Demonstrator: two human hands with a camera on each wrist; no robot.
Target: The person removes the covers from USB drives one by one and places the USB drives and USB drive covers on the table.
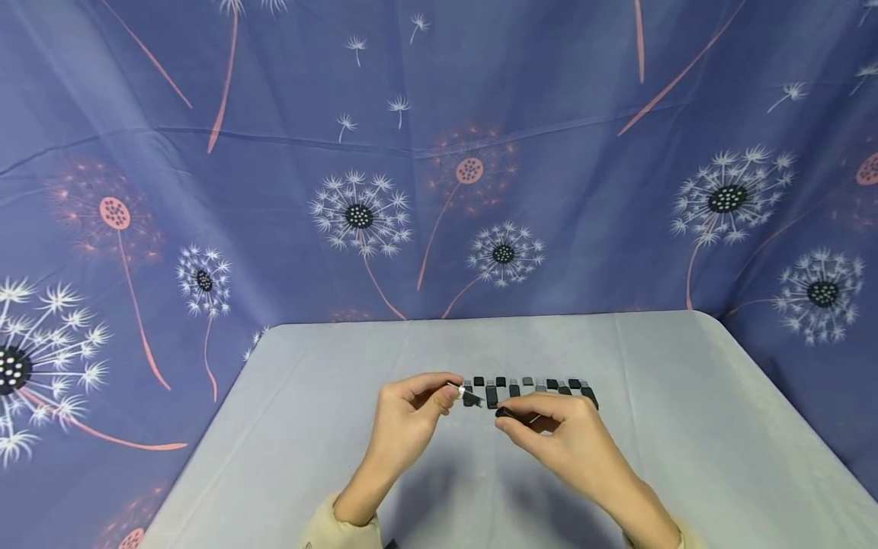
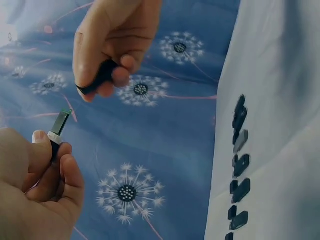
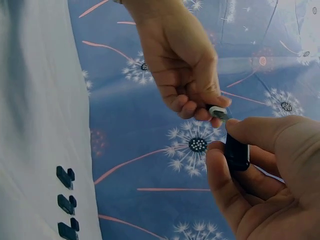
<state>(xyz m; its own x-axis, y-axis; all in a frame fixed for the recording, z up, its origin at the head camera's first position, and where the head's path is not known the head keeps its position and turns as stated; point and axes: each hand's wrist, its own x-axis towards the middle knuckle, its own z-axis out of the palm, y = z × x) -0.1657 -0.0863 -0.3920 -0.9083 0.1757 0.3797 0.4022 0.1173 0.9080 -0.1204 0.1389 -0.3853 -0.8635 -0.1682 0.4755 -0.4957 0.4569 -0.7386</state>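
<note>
My left hand [image 1: 411, 419] pinches a small USB stick core [image 2: 61, 122] between thumb and fingers. Its bare green circuit board points away from the hand, with a white collar and a dark end at the grip. To the right, my right hand [image 1: 569, 435] holds a black USB stick casing [image 3: 237, 152] in thumb and fingertips. The two parts are close together above the table, and a gap shows between them in the left wrist view. Fingers hide some of the casing and the core's dark end.
Behind the hands, several black USB sticks [image 1: 491, 396] lie in a row on the white-covered table [image 1: 329, 396]. Small dark caps [image 1: 501, 381] lie just beyond them, partly hidden by the right hand. A blue dandelion-print cloth [image 1: 425, 91] hangs around the table's back and sides.
</note>
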